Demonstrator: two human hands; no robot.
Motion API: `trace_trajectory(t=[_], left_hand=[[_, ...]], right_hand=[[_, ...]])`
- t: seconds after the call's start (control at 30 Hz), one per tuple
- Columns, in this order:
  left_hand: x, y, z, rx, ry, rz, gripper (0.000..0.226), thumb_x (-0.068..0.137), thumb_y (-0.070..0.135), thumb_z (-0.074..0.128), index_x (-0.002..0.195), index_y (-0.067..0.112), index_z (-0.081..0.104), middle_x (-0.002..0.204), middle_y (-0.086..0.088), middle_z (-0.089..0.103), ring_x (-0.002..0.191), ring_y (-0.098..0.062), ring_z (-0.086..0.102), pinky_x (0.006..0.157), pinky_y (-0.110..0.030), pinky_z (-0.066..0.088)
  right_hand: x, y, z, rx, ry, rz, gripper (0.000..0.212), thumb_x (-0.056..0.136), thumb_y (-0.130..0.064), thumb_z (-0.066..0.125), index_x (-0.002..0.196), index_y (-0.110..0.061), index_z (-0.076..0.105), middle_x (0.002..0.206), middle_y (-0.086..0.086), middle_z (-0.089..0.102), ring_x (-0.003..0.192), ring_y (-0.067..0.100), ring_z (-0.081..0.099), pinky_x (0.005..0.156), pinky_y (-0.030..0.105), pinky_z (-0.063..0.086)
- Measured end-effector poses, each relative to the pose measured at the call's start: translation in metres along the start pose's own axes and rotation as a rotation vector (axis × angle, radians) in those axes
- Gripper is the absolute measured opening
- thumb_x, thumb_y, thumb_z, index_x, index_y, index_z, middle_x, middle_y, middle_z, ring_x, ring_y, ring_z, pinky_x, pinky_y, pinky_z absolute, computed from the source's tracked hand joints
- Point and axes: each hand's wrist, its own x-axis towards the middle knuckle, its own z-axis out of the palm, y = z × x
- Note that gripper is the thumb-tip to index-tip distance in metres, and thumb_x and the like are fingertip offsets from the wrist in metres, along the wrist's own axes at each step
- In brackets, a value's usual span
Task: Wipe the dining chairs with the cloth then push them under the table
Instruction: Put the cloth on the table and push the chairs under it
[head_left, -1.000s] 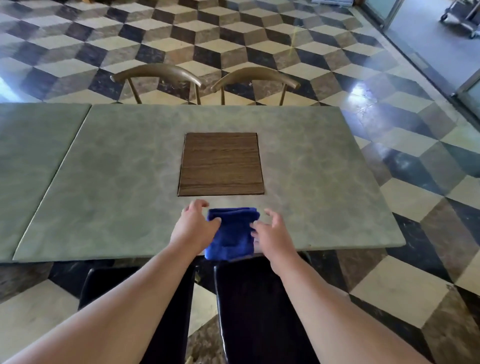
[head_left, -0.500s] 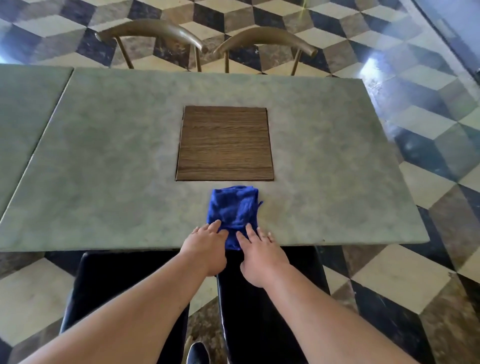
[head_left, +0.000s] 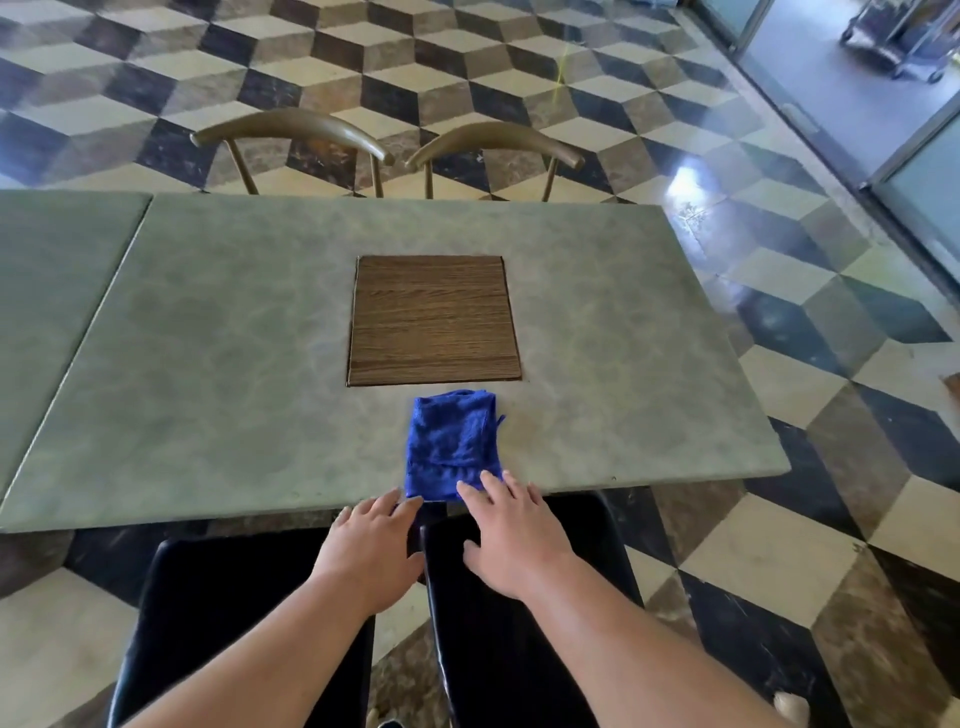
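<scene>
A folded blue cloth (head_left: 452, 444) lies on the grey-green table (head_left: 218, 364), at its near edge below the inlaid wooden square (head_left: 434, 319). My left hand (head_left: 371, 551) hovers just short of the table edge, fingers spread, holding nothing. My right hand (head_left: 514, 540) is open too, its fingertips at the cloth's near edge. Two black chairs stand below my arms, the left one (head_left: 208, 613) and the right one (head_left: 524, 623), their front parts under the table edge. Two chairs with curved brass backs, one on the left (head_left: 291, 130) and one on the right (head_left: 493, 143), stand at the table's far side.
A second table (head_left: 52, 244) butts against the left side. The floor (head_left: 779, 545) is a cube-patterned tile. Glass doors (head_left: 924, 171) and a wheeled cart (head_left: 898, 36) are at the far right.
Both hands have let go of the cloth and drawn back toward the near table edge. The cloth stays flat on the table. The view tilted down, then back up.
</scene>
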Motion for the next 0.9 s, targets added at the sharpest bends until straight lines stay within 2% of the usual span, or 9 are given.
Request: trace_trajectory(t=[0.17,0.47,0.7,0.9], left_hand=[[-0.036,0.003,-0.026,-0.041,0.114,0.038,0.081,0.094,0.065,0.049,0.165,0.036,0.023,0.172,0.004,0.024,0.155,-0.022,0.025,0.125,-0.041,0.019],[-0.116,0.01,-0.05,-0.044,0.182,0.081,0.08,0.095,0.066,0.048,0.165,0.038,0.02,0.174,0.003,0.02,0.156,-0.024,0.025,0.127,-0.042,0.02],[-0.182,0.026,-0.045,-0.034,0.252,0.064,0.079,0.094,0.065,0.047,0.164,0.038,0.023,0.174,0.005,0.019,0.156,-0.022,0.024,0.126,-0.04,0.017],[-0.249,0.034,-0.018,0.004,0.227,0.012,0.08,0.096,0.063,0.049,0.166,0.038,0.019,0.175,0.003,0.015,0.159,-0.022,0.017,0.128,-0.041,0.014]], right_hand=[[-0.049,-0.022,-0.014,-0.007,0.122,0.027,0.079,0.1,-0.057,0.047,0.164,-0.028,0.009,0.172,0.008,0.011,0.158,0.032,0.006,0.126,0.052,0.013],[-0.138,-0.046,-0.017,0.019,0.235,0.11,0.08,0.098,-0.061,0.045,0.163,-0.032,0.008,0.173,0.007,0.011,0.159,0.031,0.006,0.127,0.052,0.012],[-0.191,-0.05,-0.015,0.032,0.291,0.096,0.079,0.099,-0.062,0.043,0.164,-0.032,0.008,0.173,0.006,0.012,0.159,0.031,0.006,0.127,0.051,0.01],[-0.24,-0.063,0.011,0.088,0.32,0.043,0.079,0.1,-0.06,0.044,0.164,-0.032,0.007,0.173,0.005,0.011,0.159,0.031,0.005,0.127,0.051,0.009]])
